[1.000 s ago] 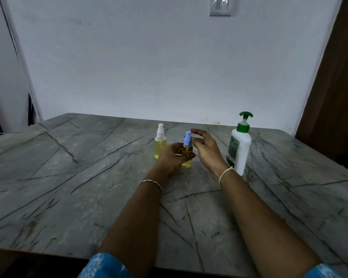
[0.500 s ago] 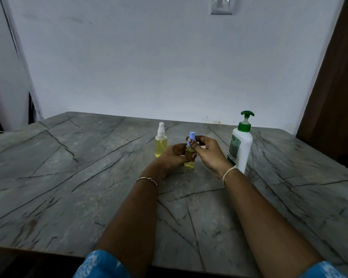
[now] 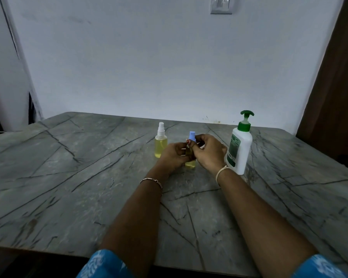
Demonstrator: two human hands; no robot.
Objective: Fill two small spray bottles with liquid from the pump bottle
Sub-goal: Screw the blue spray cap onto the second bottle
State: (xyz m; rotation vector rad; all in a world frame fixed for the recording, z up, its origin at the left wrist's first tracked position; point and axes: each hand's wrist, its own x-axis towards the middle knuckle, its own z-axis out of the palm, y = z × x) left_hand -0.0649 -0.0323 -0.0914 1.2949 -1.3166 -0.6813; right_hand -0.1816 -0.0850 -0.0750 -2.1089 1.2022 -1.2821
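Note:
A small spray bottle with a blue top (image 3: pixel 191 135) and yellow liquid stands on the grey marble table (image 3: pixel 68 177). My left hand (image 3: pixel 174 155) wraps its body. My right hand (image 3: pixel 208 151) pinches the blue top from the right with thumb and fingers. A second small spray bottle with a white top (image 3: pixel 160 141), also holding yellow liquid, stands upright just to the left, untouched. The white pump bottle with a green pump (image 3: pixel 239 145) stands upright to the right of my right hand.
A white wall runs along the table's far edge, with a switch plate (image 3: pixel 221 5) high up. A dark wooden door (image 3: pixel 338 87) stands at the right. The table's front edge is near my elbows.
My right hand, open above the blue top a second ago, has come down and closed on it. My left hand has kept its hold on the bottle's body.

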